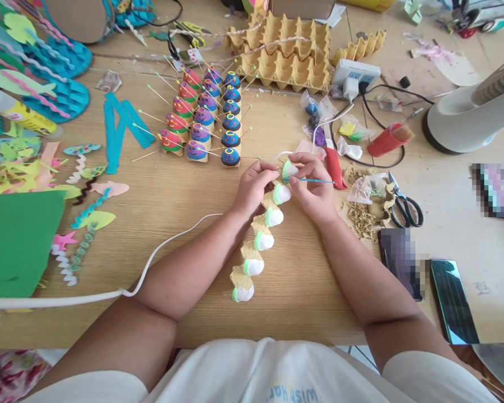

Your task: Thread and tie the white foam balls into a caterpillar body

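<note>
A strip of egg carton [250, 251] lies slantwise before me, its bumps covered in white with light green along one side. My left hand [256, 187] is closed on the far end of the strip from the left. At the same end, my right hand [315, 190] is closed around a thin blue stick tool [317, 181], its fingers also touching the last bump. The tool's tip is hidden among the fingers. Beyond my hands stand painted egg-carton strips in red [171, 140], purple [200, 132] and dark blue [231, 138], several with pins stuck in them.
Egg trays [285, 61] and a white power strip [356, 73] sit at the back. To the right are scissors [407, 207], a red-handled tool [335, 165], wood shavings [361, 220] and a phone [452, 299]. A white cable [151, 260] crosses the left side, near green card [21, 240].
</note>
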Demonstrator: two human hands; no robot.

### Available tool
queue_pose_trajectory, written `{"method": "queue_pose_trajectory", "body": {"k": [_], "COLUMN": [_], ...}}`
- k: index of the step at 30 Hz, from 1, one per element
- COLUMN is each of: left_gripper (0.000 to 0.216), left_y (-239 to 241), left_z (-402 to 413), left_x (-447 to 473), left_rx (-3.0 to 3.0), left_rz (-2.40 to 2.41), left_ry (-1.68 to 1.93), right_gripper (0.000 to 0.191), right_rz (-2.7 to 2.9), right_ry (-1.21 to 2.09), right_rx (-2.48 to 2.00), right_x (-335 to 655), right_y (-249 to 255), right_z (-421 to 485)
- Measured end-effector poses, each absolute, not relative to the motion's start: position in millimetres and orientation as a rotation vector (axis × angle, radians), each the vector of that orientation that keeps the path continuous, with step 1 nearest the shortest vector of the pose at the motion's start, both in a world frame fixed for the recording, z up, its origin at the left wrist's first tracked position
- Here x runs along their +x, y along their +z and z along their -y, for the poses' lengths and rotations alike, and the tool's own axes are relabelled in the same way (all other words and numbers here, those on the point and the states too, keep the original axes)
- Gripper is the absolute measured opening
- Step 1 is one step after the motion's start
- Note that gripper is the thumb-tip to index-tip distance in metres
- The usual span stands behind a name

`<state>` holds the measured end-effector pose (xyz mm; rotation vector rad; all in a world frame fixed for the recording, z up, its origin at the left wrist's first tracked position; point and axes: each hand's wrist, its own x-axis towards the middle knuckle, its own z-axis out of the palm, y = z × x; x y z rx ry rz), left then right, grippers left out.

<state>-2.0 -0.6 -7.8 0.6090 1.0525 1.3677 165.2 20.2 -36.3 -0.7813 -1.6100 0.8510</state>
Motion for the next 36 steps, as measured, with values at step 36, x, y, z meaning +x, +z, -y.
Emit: {"method": "queue_pose_trajectory", "body": {"k": [36], "left_gripper": [0.023], "left_y": [3], "left_z": [2], "left_x": [0], "left_rx": [0.583], "left_rz": [-1.099], "left_ry": [1.297], "right_gripper": [0.038], "right_rz": [1.512], "right_ry": [0.931], "right_rx": [-0.778], "right_x": [162], "right_y": [-38], "right_z": [-21]}}
